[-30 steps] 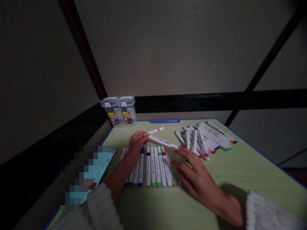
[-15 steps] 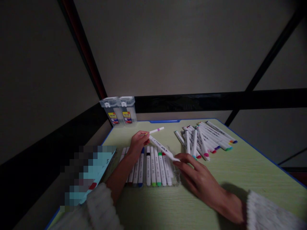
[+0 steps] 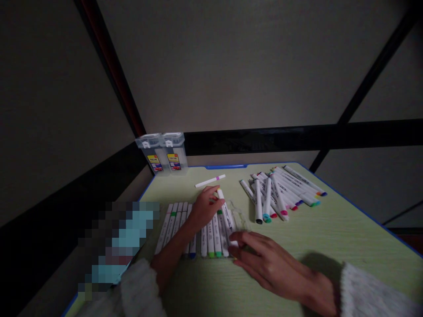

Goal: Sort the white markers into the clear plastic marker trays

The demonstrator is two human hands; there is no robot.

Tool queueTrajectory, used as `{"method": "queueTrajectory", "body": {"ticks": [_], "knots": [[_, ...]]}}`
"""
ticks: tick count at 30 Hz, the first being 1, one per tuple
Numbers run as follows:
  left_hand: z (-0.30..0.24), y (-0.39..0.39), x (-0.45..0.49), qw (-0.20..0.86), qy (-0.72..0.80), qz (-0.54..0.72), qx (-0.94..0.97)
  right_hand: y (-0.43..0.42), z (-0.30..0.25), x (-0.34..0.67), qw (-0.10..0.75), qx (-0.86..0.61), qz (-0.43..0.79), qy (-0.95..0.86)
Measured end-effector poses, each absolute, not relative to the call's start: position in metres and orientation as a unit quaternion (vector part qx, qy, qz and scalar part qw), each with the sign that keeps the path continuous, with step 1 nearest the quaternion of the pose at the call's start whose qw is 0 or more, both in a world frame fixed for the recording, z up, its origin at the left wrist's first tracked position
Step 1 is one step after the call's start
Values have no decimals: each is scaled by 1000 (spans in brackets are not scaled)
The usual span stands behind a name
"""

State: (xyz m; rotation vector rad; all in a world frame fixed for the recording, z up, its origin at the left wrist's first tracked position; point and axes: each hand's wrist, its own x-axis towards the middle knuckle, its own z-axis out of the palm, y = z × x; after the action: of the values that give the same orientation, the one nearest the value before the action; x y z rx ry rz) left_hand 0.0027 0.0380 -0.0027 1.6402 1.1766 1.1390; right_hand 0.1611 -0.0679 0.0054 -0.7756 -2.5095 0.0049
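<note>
A white marker [image 3: 226, 217] lies lengthwise over the right end of a row of markers [image 3: 211, 235] in a clear plastic tray [image 3: 239, 218]. My left hand [image 3: 205, 208] pinches the marker's far end. My right hand [image 3: 264, 259] grips its near end with curled fingers. The row's markers show blue, green and red caps at their near ends. Both sleeves are white and fuzzy.
A loose pile of markers [image 3: 279, 192] lies at the right rear of the green table [image 3: 330, 237]. One single marker [image 3: 210, 180] lies behind my hands. Two clear boxes [image 3: 162, 153] stand at the back left corner. A blurred blue thing sits at the left edge.
Both hands swung the held marker from a slant across the table to in line with the row and lowered it toward the tray's right side. The hands moved nearer.
</note>
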Motion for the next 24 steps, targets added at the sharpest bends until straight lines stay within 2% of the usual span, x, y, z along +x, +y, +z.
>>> {"method": "queueTrajectory", "body": {"ticks": [7, 24], "knots": [[-12, 31, 5, 343, 476, 394, 708, -68, 6, 161, 240, -292, 6, -926], [-15, 33, 2, 329, 455, 336, 756, -69, 8, 164, 221, -319, 101, -916]]}}
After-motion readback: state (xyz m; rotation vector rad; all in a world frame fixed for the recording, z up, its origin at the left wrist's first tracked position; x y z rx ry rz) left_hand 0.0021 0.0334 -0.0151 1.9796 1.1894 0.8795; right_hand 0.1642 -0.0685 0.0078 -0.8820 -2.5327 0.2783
